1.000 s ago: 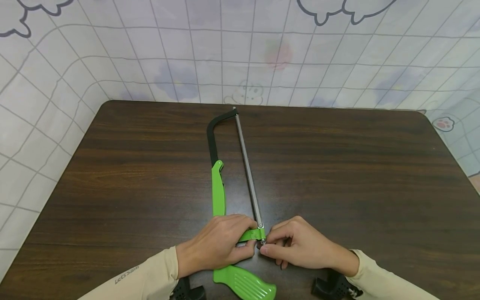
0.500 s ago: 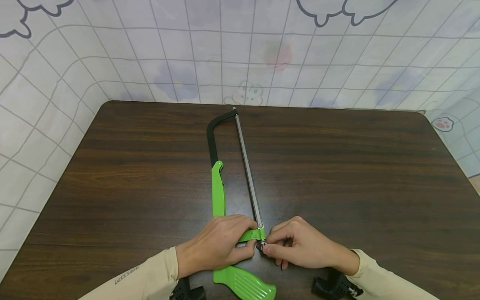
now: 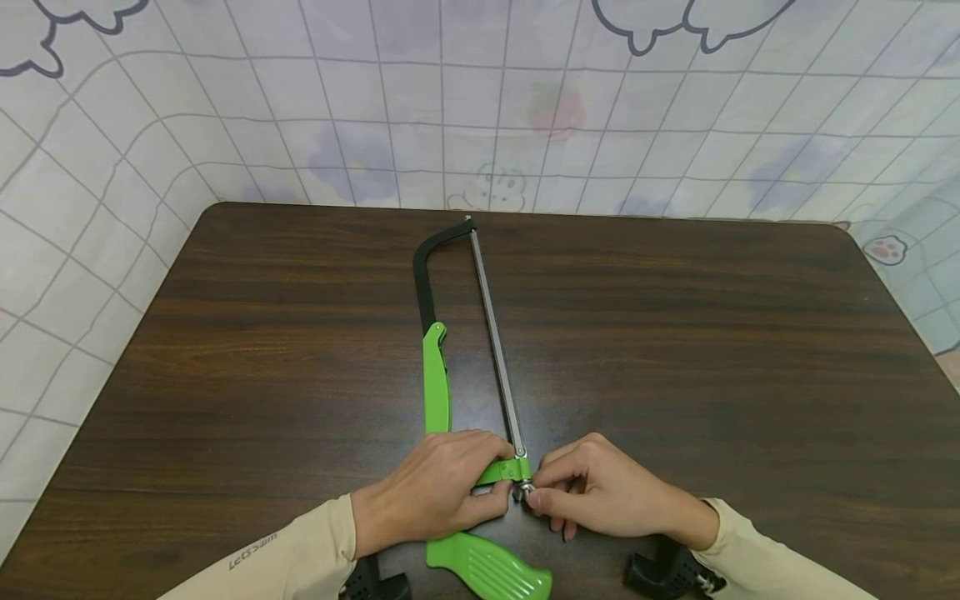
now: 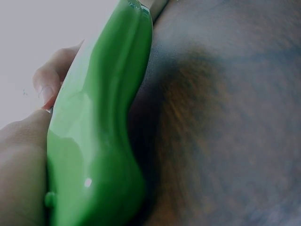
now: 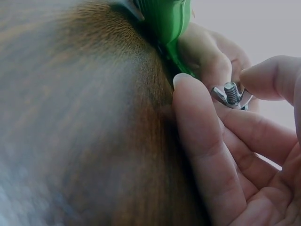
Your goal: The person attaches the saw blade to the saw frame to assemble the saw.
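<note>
A hacksaw with a green and black frame lies on the table, its blade running away from me on the right side. My left hand grips the green frame near the blade's near end, hiding part of it. The ribbed green handle shows below that hand. At the blade's near end, my right hand pinches a metal wing nut between thumb and fingers. The right wrist view shows its threaded bolt sticking out between the wings. The green handle fills much of the left wrist view.
The dark wooden table reaches back to a pale tile-patterned covering. Black wrist devices show under both forearms, the right one close to the table's front.
My right thumb has shifted slightly to the right at the wing nut, and more of the metal shows. The left hand and the hacksaw have stayed in place.
</note>
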Motion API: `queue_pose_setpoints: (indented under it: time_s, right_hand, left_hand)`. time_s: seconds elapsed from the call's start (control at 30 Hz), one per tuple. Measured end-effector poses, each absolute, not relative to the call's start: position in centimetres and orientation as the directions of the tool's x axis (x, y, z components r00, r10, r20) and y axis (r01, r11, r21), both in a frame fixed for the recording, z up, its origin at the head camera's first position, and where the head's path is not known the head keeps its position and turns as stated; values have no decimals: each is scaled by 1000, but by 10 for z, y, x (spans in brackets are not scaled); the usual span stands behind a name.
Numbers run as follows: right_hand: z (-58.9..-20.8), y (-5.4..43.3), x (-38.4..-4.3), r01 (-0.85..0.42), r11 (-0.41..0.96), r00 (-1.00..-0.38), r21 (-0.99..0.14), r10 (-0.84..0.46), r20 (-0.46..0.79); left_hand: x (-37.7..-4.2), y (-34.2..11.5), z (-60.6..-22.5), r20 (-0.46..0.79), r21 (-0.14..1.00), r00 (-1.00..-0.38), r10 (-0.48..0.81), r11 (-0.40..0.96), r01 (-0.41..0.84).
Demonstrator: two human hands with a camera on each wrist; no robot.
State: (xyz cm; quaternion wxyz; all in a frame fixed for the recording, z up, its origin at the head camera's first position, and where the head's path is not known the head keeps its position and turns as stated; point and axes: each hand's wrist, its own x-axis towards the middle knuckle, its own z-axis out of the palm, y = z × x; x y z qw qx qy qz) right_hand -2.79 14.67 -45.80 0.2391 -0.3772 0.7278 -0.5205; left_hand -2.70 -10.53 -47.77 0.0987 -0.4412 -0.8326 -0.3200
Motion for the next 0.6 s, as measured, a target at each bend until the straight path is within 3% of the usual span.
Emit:
queue_pose_setpoints:
  time_s: [0.6]
  right_hand:
    - [-458,147,-29,-270,176,-595,-947,-803,20]
  left_hand:
    - [-27,-105,-478,432,453,-594,678,407,793]
